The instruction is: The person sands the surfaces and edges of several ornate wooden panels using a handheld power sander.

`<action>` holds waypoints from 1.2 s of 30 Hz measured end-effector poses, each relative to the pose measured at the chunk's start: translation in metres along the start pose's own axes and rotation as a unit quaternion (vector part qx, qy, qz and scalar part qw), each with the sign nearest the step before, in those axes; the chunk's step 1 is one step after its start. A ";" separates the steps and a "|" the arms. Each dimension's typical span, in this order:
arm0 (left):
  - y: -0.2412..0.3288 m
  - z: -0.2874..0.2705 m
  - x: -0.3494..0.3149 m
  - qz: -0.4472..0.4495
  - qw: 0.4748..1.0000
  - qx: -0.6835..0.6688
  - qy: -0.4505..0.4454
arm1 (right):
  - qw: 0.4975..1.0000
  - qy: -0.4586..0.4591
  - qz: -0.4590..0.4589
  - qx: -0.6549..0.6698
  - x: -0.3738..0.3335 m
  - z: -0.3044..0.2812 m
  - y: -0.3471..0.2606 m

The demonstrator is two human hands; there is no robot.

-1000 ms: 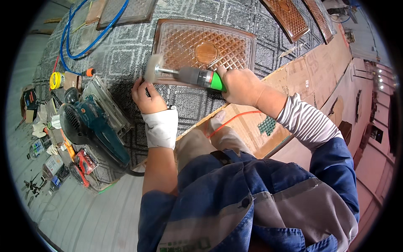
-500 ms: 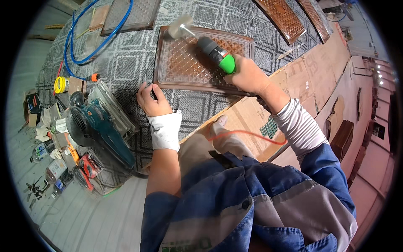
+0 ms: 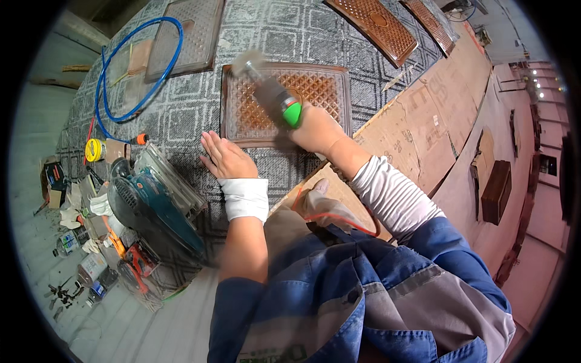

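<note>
My right hand (image 3: 321,128) grips a green and black handheld drill (image 3: 291,113), whose pale round wheel (image 3: 247,64) is smeared by motion over the panel's far left corner. Beneath it lies a brown carved panel (image 3: 324,91) with a diamond-lattice face and a dusty raised border. My left hand (image 3: 230,160) is open, its fingers stretched out beside the panel's near left corner. Whether its fingertips touch the cloth cannot be made out. Both wrists wear white cuffs.
Patterned grey cloth (image 3: 275,33) covers the table. Left of me stand a teal sander (image 3: 151,202), a blue hose (image 3: 177,51) and a yellow tin (image 3: 94,149). A dusty panel (image 3: 189,42) and glossy brown panels (image 3: 376,27) lie farther off. Cardboard (image 3: 417,127) lines the right edge.
My right hand and the drill have moved left and a little nearer to me. My left hand has drawn back from the panel's corner, its fingers straightened. The whole view has shifted slightly.
</note>
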State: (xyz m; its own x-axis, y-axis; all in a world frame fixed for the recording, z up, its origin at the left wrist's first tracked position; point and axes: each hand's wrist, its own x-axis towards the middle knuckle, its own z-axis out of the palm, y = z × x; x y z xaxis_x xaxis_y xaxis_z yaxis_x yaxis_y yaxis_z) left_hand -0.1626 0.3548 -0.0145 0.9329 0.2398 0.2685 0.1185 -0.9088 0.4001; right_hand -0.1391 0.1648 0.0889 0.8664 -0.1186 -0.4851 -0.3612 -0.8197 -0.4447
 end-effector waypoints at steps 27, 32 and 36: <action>0.001 0.004 0.002 -0.027 0.998 0.035 -0.033 | 0.998 -0.006 0.050 0.045 -0.036 0.014 -0.001; 0.002 0.002 0.001 -0.017 0.999 0.025 -0.021 | 0.998 -0.017 0.050 0.039 -0.036 0.019 -0.006; 0.003 0.002 0.001 0.001 0.999 0.046 -0.009 | 0.997 -0.012 0.064 0.053 -0.034 0.019 -0.002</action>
State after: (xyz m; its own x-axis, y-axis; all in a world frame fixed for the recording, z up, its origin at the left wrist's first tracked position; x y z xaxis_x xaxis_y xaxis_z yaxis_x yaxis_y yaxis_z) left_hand -0.1604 0.3516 -0.0147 0.9387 0.2336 0.2536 0.1471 -0.9366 0.3179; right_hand -0.1744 0.1807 0.0916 0.8030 -0.2031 -0.5603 -0.5030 -0.7353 -0.4543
